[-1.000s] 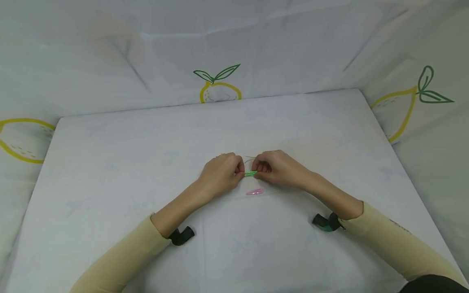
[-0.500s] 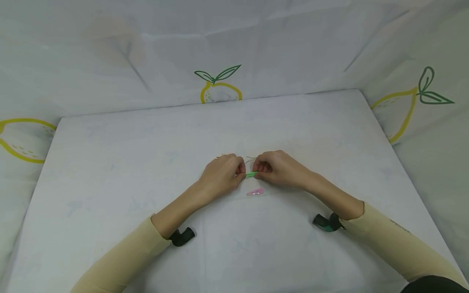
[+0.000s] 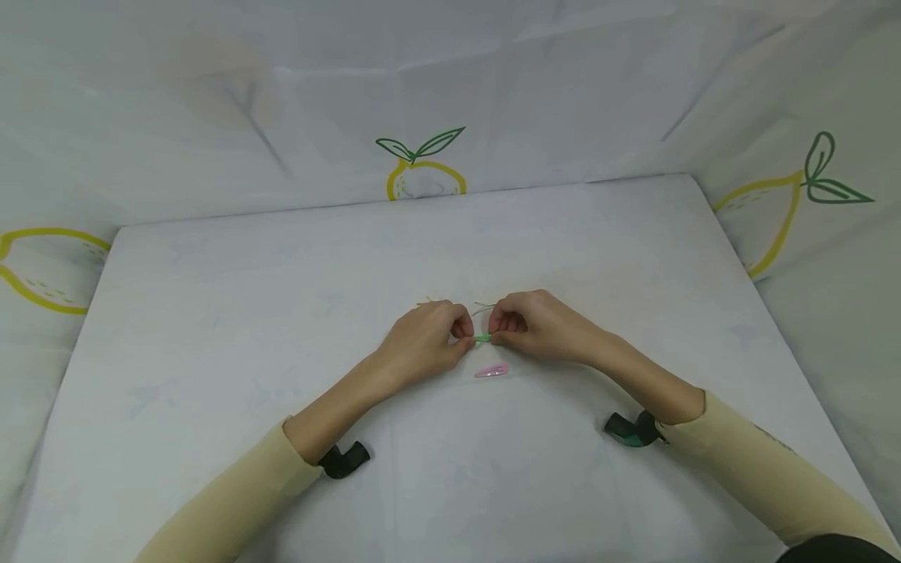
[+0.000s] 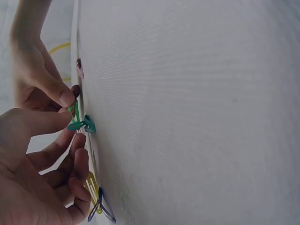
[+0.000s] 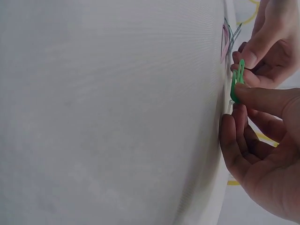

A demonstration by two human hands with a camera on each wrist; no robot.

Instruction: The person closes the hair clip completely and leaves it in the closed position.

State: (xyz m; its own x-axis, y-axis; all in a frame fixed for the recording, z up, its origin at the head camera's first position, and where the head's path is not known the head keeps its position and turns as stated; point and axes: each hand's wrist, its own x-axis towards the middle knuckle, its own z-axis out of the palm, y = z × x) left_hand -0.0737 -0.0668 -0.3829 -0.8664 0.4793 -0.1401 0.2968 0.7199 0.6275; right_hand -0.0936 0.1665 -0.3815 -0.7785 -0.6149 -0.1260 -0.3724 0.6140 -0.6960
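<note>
Between my hands is a bright green snap hair clip [image 3: 482, 338], just above the white table. My left hand [image 3: 425, 336] pinches its left end between thumb and fingertips. The right hand [image 3: 538, 324] pinches the other end the same way. In the right wrist view the green hair clip [image 5: 236, 86] appears as two long strips standing slightly apart, partly covered by the right thumb. On the table, nearer the body than the hands, lies a pink hair clip [image 3: 491, 371]. A teal clip [image 4: 87, 124] shows beside the fingers in the left wrist view.
Behind the hands, thin dark clip outlines [image 3: 482, 306] and a bit of yellow [image 3: 425, 300] show on the table. The left wrist view shows a yellow clip [image 4: 92, 187] and a purple-blue clip [image 4: 104, 211]. White cloth [image 3: 563, 94] with lemon drawings hangs around the table.
Less of the green hair clip shows in the head view, as the left fingertips sit slightly closer to the right ones. Both hands keep their pinch; the pink clip has stayed put.
</note>
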